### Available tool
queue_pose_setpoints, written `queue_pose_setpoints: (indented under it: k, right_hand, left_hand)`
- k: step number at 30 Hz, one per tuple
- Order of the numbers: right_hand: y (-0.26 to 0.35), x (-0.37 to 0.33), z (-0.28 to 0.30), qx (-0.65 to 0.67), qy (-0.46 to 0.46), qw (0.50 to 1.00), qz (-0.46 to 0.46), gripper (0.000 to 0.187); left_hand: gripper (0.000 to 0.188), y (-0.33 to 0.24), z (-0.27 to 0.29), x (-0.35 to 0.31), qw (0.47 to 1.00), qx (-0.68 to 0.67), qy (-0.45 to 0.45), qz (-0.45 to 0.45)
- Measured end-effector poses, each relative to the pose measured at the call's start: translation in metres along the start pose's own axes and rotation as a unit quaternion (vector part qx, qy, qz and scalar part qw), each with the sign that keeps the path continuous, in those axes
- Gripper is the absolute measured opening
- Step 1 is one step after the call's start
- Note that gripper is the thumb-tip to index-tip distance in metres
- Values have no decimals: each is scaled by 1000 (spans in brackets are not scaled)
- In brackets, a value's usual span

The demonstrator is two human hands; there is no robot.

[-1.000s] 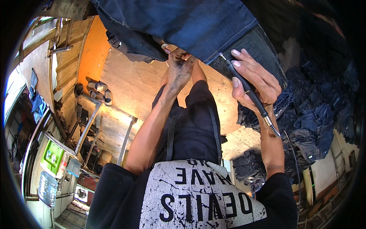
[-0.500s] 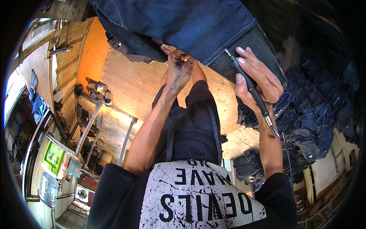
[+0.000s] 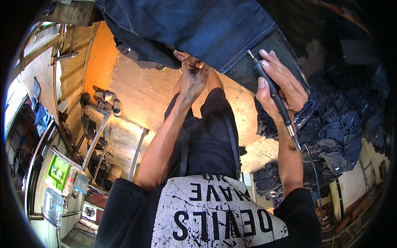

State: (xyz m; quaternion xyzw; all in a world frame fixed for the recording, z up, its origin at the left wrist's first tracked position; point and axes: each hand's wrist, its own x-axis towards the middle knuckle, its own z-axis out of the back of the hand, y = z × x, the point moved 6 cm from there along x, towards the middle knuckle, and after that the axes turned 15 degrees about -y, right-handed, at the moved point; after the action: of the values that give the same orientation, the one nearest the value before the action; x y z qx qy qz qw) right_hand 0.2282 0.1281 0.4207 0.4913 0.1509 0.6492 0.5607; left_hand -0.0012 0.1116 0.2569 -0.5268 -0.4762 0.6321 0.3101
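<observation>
Dark blue denim jeans (image 3: 194,31) are draped over a dark flat board (image 3: 285,56) at the top of the view. My left hand (image 3: 193,78), smudged dark, is closed on the near edge of the jeans; its fingertips are partly hidden by the cloth. In my right hand (image 3: 285,89) is a black rotary tool handpiece (image 3: 271,84), held like a pen. Its small round grinding tip (image 3: 249,52) is at the hem edge, beside the board; whether it touches the cloth I cannot tell. A cable (image 3: 311,159) trails from its metal spring end.
Heaped dark denim pieces (image 3: 331,120) lie to the right, with a further pile (image 3: 271,180) lower down. A wooden floor (image 3: 140,89) spreads below my legs. Sandals (image 3: 106,96), a metal frame (image 3: 97,134), a green tray (image 3: 58,170) and a water jug (image 3: 53,206) are at the left.
My right hand and the rotary tool have shifted slightly, the tip moving a little right and up along the hem. The cable swings into clearer view. My left hand stays nearly still.
</observation>
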Motion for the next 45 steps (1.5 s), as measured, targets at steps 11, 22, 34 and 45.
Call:
queue_pose_setpoints:
  k: [11,22,34,45]
  right_hand:
    - [-3,2,1,-12,-23,999,-39,32]
    - [-5,3,4,-35,-45,997,-53,31]
    - [-11,-2,8,-42,-66,995,-60,32]
    - [-11,-2,8,-28,-36,998,-39,33]
  left_hand:
    - [22,-16,-8,-2,999,28,17,16]
    - [20,-2,-4,-1,1000,6,7,-9]
    - [14,-3,-8,-2,1000,2,14,-1]
    - [19,0,-3,-1,999,45,14,-17]
